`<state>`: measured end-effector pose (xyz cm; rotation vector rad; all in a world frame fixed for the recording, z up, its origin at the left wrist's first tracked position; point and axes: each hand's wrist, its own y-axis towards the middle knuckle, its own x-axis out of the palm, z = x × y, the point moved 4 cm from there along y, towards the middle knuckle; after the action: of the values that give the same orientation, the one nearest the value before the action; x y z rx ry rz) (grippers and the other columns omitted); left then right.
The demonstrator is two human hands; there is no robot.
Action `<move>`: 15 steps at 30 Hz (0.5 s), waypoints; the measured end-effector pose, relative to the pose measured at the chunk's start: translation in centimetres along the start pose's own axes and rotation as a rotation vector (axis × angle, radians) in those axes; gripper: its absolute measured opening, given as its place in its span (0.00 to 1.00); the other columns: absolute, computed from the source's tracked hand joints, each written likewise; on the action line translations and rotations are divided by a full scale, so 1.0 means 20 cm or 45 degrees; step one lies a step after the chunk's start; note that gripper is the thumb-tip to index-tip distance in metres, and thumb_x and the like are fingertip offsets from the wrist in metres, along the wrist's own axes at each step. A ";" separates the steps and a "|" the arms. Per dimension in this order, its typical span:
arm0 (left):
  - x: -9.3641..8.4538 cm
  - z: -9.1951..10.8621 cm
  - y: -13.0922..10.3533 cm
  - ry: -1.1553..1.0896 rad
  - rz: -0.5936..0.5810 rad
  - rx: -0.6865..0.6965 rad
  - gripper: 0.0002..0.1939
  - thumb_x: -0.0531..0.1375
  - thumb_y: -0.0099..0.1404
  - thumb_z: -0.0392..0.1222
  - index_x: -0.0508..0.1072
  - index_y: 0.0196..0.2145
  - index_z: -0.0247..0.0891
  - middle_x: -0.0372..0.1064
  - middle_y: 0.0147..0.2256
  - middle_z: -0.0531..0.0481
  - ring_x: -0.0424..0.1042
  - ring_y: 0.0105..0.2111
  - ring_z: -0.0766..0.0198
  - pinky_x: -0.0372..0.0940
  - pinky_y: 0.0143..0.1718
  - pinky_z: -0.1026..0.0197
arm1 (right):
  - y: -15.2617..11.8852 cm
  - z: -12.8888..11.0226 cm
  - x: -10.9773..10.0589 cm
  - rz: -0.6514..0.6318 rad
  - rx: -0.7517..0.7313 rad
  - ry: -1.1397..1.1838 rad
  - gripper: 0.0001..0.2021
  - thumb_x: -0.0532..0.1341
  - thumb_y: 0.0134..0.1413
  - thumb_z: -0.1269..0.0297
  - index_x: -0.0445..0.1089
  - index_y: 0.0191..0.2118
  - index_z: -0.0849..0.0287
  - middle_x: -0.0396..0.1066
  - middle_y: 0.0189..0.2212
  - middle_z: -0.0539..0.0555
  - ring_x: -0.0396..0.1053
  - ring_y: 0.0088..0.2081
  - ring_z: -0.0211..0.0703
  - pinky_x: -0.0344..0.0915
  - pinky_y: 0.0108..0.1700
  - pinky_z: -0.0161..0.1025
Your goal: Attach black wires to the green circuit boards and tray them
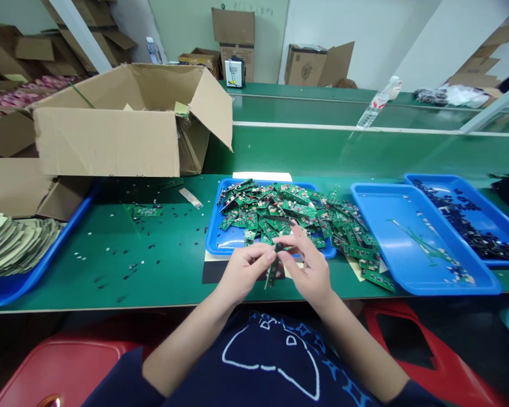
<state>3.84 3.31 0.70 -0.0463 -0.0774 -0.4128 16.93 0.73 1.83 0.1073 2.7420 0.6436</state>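
Observation:
Both my hands meet over the near edge of a blue tray (212,240) heaped with green circuit boards (297,209). Between my fingers a narrow circuit board (272,274) is held on edge, its lower end pointing down toward me. My left hand (244,268) pinches it between thumb and fingers. My right hand (307,263) closes on its upper part from the other side; the fingertips partly hide the board there. More boards (360,243) spill over the tray's right side onto the green table.
Right of the pile, a blue tray (390,226) holds thin green strips; behind it another tray (453,189) has small black parts. A large cardboard box (110,141) stands at the left, near stacked pale sheets (17,243). Small bits and a board (146,211) lie on the table (173,277).

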 end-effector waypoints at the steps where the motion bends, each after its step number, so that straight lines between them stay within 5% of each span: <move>1: 0.02 -0.02 0.00 -0.073 -0.033 -0.078 0.18 0.61 0.57 0.54 0.76 0.26 0.34 0.69 0.26 0.49 0.68 0.26 0.65 0.68 0.27 0.62 | -0.01 0.01 -0.01 0.030 -0.009 -0.030 0.25 0.55 0.57 0.66 0.53 0.60 0.51 0.73 0.39 0.57 0.71 0.40 0.47 0.71 0.41 0.47; 5: 0.12 -0.10 -0.02 -0.349 -0.070 -0.335 0.20 0.60 0.56 0.55 0.75 0.32 0.33 0.69 0.23 0.50 0.68 0.23 0.67 0.67 0.26 0.64 | -0.03 0.05 -0.04 0.015 -0.111 -0.241 0.25 0.55 0.57 0.69 0.55 0.60 0.54 0.75 0.34 0.55 0.72 0.31 0.43 0.72 0.35 0.43; 9: 0.19 -0.13 -0.01 -0.280 -0.189 -0.306 0.21 0.56 0.60 0.55 0.74 0.37 0.32 0.70 0.26 0.49 0.69 0.26 0.66 0.68 0.29 0.63 | -0.06 0.11 -0.12 -0.065 -0.141 -0.443 0.17 0.54 0.57 0.68 0.65 0.52 0.56 0.75 0.38 0.57 0.72 0.31 0.43 0.71 0.35 0.41; 11: 0.13 -0.10 0.04 0.013 -0.174 -0.108 0.19 0.56 0.61 0.52 0.73 0.41 0.35 0.71 0.32 0.46 0.71 0.30 0.63 0.68 0.31 0.60 | -0.08 0.17 -0.23 -0.007 -0.093 -0.566 0.12 0.54 0.57 0.66 0.69 0.46 0.56 0.73 0.41 0.59 0.73 0.34 0.44 0.71 0.37 0.41; 15: -0.22 0.03 0.20 0.880 0.429 0.461 0.12 0.57 0.61 0.42 0.71 0.42 0.37 0.68 0.40 0.43 0.66 0.42 0.56 0.64 0.42 0.53 | -0.13 0.33 -0.64 0.330 -0.004 -0.956 0.20 0.55 0.56 0.61 0.63 0.54 0.56 0.75 0.34 0.59 0.73 0.31 0.48 0.68 0.39 0.46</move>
<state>1.48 8.71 0.72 0.4349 0.5319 -0.0567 31.14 -0.58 -1.20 0.5831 2.0120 0.5288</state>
